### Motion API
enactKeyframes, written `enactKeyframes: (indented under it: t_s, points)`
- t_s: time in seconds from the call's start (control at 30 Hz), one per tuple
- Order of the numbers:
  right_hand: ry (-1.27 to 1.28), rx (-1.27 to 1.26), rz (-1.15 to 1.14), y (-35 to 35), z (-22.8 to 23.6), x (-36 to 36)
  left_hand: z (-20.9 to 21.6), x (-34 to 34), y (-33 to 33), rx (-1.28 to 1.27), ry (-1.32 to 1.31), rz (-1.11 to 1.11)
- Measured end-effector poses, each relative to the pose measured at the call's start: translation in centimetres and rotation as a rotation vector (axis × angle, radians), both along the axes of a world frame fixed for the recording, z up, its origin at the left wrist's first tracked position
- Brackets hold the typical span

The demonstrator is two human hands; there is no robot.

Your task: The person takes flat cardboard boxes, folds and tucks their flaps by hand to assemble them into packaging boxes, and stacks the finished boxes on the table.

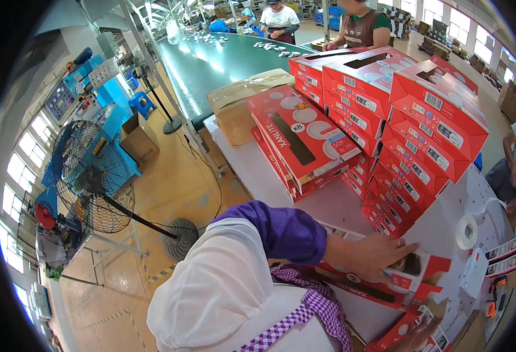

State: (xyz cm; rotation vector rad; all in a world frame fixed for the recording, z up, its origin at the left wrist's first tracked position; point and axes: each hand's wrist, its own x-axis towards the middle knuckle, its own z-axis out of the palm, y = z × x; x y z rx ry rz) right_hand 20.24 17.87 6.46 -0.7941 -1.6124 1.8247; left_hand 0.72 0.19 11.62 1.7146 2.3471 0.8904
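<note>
L hand (381,255) lies flat, fingers spread, palm down on a red flat carton (387,281) w/ open flaps, at near edge of white table (258,170); pressing, not gripping. R hand (417,335) low at frame bottom, touching another red carton (399,334) — blurred, can't tell if it's closed on it. Tall stack of red boxes (422,123) just behind L hand, tape roll (466,230) to its right. Pedestal fan (93,176) on floor at left
</note>
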Motion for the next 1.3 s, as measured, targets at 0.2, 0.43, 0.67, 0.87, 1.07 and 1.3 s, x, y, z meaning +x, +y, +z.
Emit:
enactKeyframes:
  t_s: [0.2,0.43,0.67,0.87,1.07,1.3]
  points:
    - [-0.121,0.679,-0.268,2.5,1.9,-4.7,3.5,-1.5,-3.0,0.293,-0.310,0.003]
    - [0.357,-0.186,-0.200,0.9,4.6,-11.1,0.9,-3.0,-4.3,0.607,-0.635,0.044]
    - [0.217,0.000,-0.016,-6.1,6.7,-12.8,-2.9,-1.9,-8.1,0.718,-0.971,0.222]
    - [0.232,0.041,0.091,-6.6,4.7,-15.7,0.4,-2.6,-8.9,0.550,-0.999,0.590]
    - [0.233,0.067,0.103,-6.6,3.4,-16.2,-2.6,-3.8,-6.3,0.587,-1.031,0.558]
    - [0.213,0.082,0.059,-5.6,1.6,-15.3,1.5,-4.9,-7.9,0.495,-1.304,0.465]
